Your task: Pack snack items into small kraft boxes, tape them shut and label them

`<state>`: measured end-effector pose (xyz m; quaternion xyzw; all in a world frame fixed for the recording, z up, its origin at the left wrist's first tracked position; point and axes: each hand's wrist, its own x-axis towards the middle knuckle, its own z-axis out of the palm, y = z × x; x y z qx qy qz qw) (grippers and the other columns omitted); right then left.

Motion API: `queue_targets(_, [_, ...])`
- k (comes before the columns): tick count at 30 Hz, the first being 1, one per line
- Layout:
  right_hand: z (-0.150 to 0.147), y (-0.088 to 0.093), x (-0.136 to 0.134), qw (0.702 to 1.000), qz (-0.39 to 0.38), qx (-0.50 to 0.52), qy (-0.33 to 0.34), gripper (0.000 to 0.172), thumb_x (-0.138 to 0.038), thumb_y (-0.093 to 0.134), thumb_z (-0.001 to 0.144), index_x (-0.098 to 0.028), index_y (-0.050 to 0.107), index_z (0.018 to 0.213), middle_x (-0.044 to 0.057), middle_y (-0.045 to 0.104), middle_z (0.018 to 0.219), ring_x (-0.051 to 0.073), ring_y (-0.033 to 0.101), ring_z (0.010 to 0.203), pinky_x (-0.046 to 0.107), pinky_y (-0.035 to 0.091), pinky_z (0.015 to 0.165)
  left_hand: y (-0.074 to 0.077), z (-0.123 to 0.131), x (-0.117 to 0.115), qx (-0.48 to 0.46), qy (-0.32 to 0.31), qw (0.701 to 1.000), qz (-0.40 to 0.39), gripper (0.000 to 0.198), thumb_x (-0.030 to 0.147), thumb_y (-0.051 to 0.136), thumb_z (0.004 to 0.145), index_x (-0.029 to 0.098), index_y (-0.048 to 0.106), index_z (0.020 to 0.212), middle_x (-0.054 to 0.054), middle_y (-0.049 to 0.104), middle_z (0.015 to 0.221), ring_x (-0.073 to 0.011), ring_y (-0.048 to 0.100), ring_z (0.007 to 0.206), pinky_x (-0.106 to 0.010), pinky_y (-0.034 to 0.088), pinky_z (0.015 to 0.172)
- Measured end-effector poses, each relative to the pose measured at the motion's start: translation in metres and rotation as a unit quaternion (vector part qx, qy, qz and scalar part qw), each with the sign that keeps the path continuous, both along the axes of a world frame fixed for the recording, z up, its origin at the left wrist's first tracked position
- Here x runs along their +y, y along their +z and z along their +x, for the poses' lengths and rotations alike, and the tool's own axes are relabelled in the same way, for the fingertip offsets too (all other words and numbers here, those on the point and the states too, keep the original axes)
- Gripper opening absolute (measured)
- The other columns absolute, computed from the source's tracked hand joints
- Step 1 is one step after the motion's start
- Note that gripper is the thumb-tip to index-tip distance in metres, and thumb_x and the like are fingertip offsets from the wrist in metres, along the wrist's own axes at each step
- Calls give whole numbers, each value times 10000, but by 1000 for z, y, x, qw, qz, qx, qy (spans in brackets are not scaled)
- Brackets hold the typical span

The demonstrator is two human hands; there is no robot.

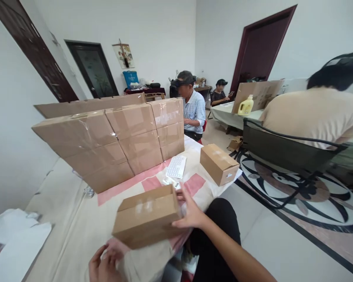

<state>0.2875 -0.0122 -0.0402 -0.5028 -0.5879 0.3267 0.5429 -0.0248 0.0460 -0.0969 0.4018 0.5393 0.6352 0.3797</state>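
A brown rectangular cardboard box [150, 229], taped midway, sits near the edge of the bench [73, 231] covered in cream-and-pink cloth. The right hand [192, 211] grips its right end, fingers parted; the left hand [106, 264], fingers curled nearby, is too blurred to tell if it holds anything. Beyond, stacked taped brown cartons [129, 145] block the view, beside a closed tan carton [216, 166] and a flat white key-patterned panel [176, 167].

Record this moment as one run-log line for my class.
Right hand: touching end of carton | Left hand: near carton's opposite end | Beyond carton: flat white patterned item, stacked boxes
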Motion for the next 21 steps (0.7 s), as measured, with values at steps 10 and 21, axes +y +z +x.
queue_targets(10, [118, 63, -229, 797, 125, -30, -590, 1109, -651, 691, 672, -271, 226, 1604, 176, 357, 1598, 451, 428, 1419, 624, 435, 1086, 4, 11, 15, -119, 19, 990, -74, 345, 298, 644, 589, 177, 587, 907, 10, 630, 831, -83, 517, 616, -186, 360, 518])
queue_targets(21, [147, -17, -208, 744, 169, -35, -645, 1071, -567, 829, 564, -256, 362, 1477, 132, 490, 1312, 406, 514, 1285, 697, 399, 1065, 7, 12, 10, -170, -1, 983, -66, 320, 304, 679, 594, 166, 608, 874, 7, 646, 887, -80, 536, 667, -215, 403, 615])
